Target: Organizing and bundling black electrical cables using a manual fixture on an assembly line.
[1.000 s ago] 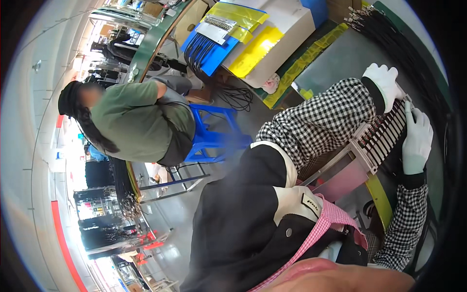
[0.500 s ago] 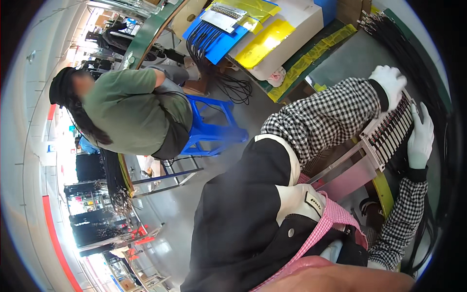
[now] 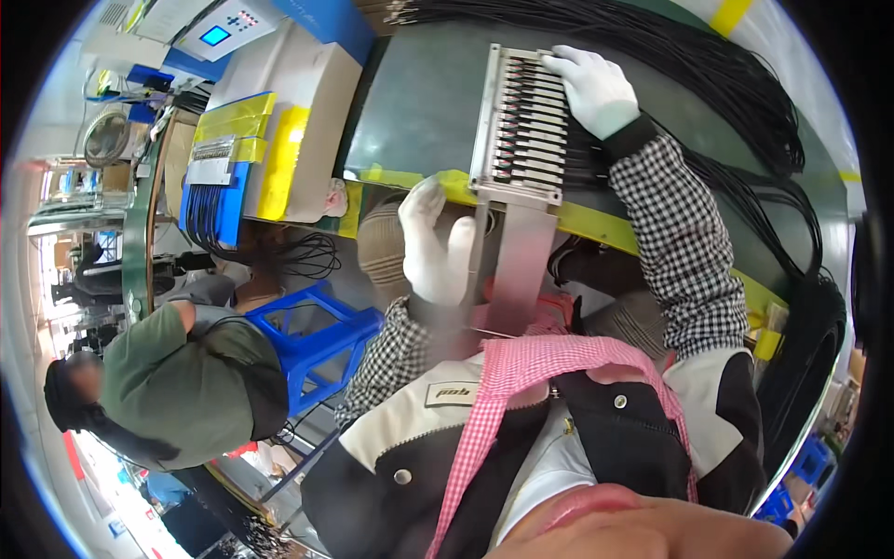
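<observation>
A metal slotted fixture lies on the table, its rows of slots holding several dark cable ends. Black cables come out along its right side. My white-gloved right hand is at the fixture's far right corner, fingertips drawn together against it; whatever they pinch is hidden. In front of the table edge my white-gloved left hand is raised, thumb apart from the fingers and nothing in it. It is left of the fixture and apart from it. A flat metal plate extends from the fixture's near end toward my body.
Long bundles of black cable lie along the table's far and right sides. Yellow tape runs along the front edge. At left stand a beige box and a blue stool, with a seated person.
My view has swung round to face the table. My left hand has come away from the fixture back past the table edge. My right hand is now at the fixture's far corner.
</observation>
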Demonstrator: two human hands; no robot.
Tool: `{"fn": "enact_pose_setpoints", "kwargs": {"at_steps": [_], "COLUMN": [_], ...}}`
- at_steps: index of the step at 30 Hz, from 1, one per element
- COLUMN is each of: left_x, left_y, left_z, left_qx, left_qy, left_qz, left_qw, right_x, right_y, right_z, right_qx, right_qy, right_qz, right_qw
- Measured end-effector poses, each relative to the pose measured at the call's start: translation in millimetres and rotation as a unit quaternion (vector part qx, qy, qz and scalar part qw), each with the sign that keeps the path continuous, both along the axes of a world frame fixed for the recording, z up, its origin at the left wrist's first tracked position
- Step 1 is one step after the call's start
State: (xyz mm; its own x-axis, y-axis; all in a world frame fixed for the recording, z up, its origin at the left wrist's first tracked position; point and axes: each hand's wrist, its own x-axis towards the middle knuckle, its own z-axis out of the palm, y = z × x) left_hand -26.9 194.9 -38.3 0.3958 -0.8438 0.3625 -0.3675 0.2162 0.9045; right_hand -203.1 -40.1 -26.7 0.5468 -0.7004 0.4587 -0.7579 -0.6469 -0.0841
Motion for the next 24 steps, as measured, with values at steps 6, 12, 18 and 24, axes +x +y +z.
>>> {"fn": "enact_pose_setpoints", "kwargs": {"at_steps": [6,12,18,24], "left_x": [1,35,65,40], "left_y": [46,85,47,-53], "left_z": [-31,-14,107,152], "left_qx": [0.203,0.401,0.211,0.273], "left_qy": [-0.223,0.369,0.127,0.307], "left_qz": [0.004,-0.213,-0.268,-0.255], "left_qw": [0.953,0.811,0.931,0.875], "right_x": [-11,-13,-29,-21], "right_y": [-3,-21,-24,-17], "right_z": [5,-2,-3,3], "right_qx": [-0.029,0.053,0.194,0.348], "right_qy": [0.049,-0.075,-0.104,-0.363], "right_qz": [0.042,0.153,0.086,0.017], "right_qw": [0.997,0.984,0.972,0.864]}}
